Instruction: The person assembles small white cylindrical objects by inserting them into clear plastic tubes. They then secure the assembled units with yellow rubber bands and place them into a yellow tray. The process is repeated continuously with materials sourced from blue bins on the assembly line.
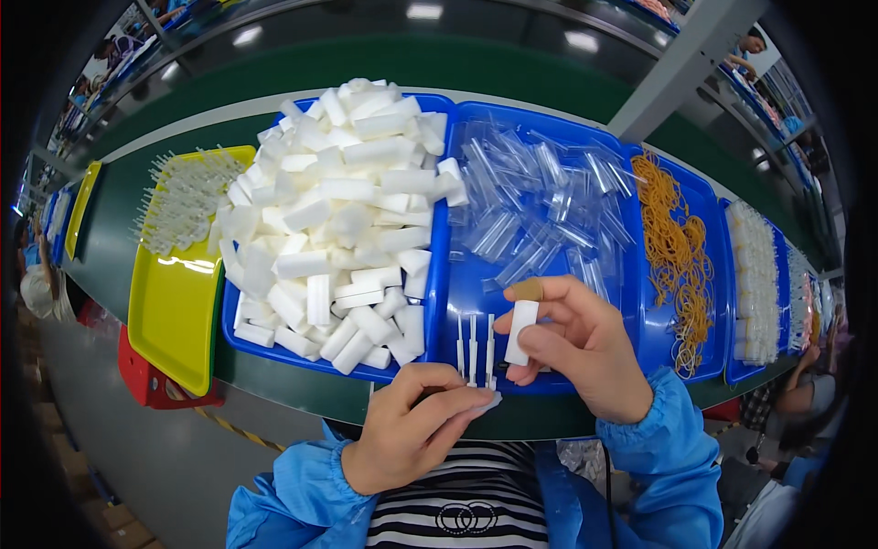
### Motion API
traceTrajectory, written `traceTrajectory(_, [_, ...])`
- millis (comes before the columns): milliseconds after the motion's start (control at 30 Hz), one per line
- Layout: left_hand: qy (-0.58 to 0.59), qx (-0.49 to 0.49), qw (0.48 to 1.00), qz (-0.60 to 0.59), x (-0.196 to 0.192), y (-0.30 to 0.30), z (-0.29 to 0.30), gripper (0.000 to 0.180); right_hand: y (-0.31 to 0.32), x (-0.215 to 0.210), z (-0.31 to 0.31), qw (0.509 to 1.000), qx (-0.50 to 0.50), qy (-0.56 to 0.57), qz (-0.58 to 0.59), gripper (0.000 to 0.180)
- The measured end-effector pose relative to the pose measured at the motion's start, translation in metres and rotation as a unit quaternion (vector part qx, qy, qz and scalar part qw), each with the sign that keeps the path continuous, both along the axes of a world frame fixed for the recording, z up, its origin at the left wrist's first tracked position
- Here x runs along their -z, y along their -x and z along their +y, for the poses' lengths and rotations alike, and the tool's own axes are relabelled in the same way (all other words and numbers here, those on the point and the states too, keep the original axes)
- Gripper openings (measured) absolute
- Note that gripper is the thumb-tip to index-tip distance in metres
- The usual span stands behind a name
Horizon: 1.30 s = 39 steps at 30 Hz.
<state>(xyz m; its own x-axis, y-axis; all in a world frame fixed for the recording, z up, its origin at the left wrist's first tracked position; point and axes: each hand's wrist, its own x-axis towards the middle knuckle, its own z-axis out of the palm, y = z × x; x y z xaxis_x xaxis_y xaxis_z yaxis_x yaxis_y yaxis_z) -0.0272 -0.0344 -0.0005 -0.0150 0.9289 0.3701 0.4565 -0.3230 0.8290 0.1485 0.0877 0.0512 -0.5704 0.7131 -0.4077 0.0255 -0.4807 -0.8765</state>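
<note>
Thin white rods [474,351] are pinched by the left grip [412,423], a rectangular white foam block [522,332] by the right grip [585,346].

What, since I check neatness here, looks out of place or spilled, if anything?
The foam blocks are heaped above their blue tray, some jutting over its right rim toward the clear sleeves, so it looks overfilled. Nothing else clearly stands out.
</note>
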Motion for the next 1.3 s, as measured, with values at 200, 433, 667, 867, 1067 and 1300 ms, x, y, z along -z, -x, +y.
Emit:
traceTrajectory(200, [-0.031,0.023,0.998,0.044,0.004,-0.009,0.007,0.04,-0.024,0.021,0.005,0.996,0.032,-0.074,-0.046,0.033])
traceTrajectory(433, [-0.032,0.027,0.995,0.092,0.007,-0.017,0.015,0.039,-0.025,0.031,0.0,0.996,-0.011,-0.085,0.014,0.045])
traceTrajectory(667, [-0.025,0.051,0.997,0.061,0.001,-0.012,0.013,0.04,-0.033,0.024,0.01,0.994,0.065,-0.083,0.0,0.036])
traceTrajectory(867, [0.016,0.068,0.998,0.0,0.001,-0.008,0.009,0.037,-0.027,0.027,0.005,0.991,0.022,-0.133,-0.021,0.03])
traceTrajectory(1067, [0.011,0.036,0.999,-0.017,0.005,-0.009,0.006,0.03,-0.025,0.035,-0.007,0.953,0.054,-0.292,-0.053,0.028])
traceTrajectory(1300, [-0.03,-0.021,0.999,-0.04,0.011,-0.005,0.007,0.033,-0.021,0.031,-0.017,0.886,-0.046,-0.443,-0.13,0.022])
